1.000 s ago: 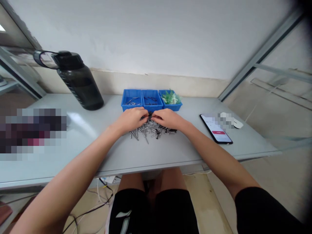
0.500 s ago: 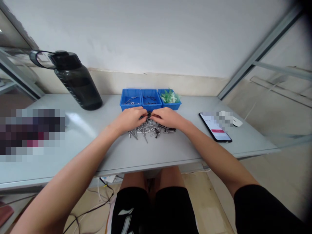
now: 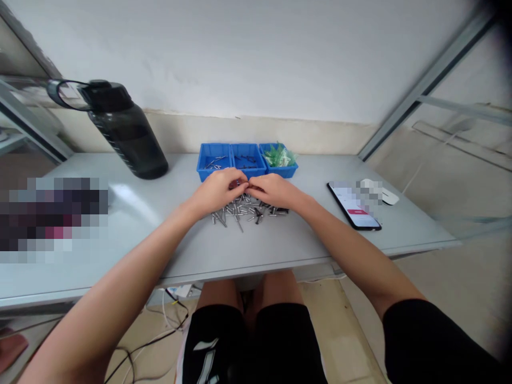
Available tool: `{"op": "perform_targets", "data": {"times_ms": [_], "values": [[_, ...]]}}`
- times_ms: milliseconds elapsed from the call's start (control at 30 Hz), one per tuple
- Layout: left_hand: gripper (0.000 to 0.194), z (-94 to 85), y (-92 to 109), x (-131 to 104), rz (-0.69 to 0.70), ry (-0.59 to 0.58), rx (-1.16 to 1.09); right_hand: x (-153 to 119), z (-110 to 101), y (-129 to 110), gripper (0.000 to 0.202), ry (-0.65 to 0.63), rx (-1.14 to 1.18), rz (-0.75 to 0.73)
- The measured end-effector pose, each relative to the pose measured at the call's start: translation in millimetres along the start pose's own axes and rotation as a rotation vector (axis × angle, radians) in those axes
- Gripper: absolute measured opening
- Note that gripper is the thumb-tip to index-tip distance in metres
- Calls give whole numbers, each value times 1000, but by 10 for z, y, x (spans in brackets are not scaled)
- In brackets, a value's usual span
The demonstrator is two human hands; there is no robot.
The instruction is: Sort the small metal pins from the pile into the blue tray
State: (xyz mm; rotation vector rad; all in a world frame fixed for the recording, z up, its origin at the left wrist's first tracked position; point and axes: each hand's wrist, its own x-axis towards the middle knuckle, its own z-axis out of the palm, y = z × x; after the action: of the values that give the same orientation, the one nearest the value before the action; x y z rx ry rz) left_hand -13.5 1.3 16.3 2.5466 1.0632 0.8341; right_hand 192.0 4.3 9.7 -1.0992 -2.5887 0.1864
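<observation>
With fingertips nearly meeting and any grip hidden from view, the curled hands (image 3: 218,189) could brush the loose rivets (image 3: 240,206), scattering them towards the front edge of the table (image 3: 224,253).

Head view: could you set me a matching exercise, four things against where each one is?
1. Dark bottle
2. Phone
3. Green material
4. Loose metal pieces

A. On the desk, by the left hand and right hand
B. Left of the blue bins
C. In the rightmost bin
D. Right of both hands, screen lit

Pairs: 1-B, 2-D, 3-C, 4-A
</observation>
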Motion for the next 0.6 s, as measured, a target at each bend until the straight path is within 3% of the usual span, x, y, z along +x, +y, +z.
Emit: {"op": "perform_targets", "data": {"times_ms": [167,333,467,600], "values": [[14,3,27,-1,20,3,-40,5,11,-17,30,21,-15,-14],[10,49,-12,-8,-48,34,-80,-8,-30,-16,27,87,50,13],[9,31,-50,-19,-46,-8,75,-26,-38,-1,23,185,98,11],[14,10,-53,-26,30,-36,197,-25,-25,-2,23,162,73,-1]]}}
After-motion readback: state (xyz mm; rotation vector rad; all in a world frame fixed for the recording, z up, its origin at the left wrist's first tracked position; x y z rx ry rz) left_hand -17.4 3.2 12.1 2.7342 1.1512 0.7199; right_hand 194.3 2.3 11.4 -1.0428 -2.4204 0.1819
